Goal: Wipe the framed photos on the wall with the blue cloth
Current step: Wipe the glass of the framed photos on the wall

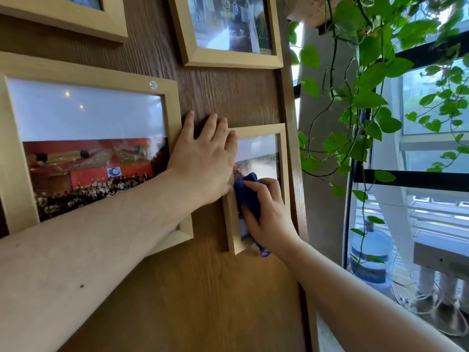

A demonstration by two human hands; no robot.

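A small light-wood framed photo (261,132) hangs low on the right of the brown wood wall (203,288). My right hand (269,214) presses the blue cloth (247,194) against its glass, covering the lower half. My left hand (203,158) lies flat on the wall with fingers spread, its fingertips on that frame's top-left corner. A large framed photo (88,148) of a crowd in a red hall hangs to the left, partly crossed by my left forearm. Another framed photo (228,29) hangs above, and a further frame (76,19) shows at the top left.
The wall panel ends just right of the small frame. Beyond it hang trailing green vines (368,97) in front of black window bars (418,180). A blue water jug (368,255) stands on the floor by the window.
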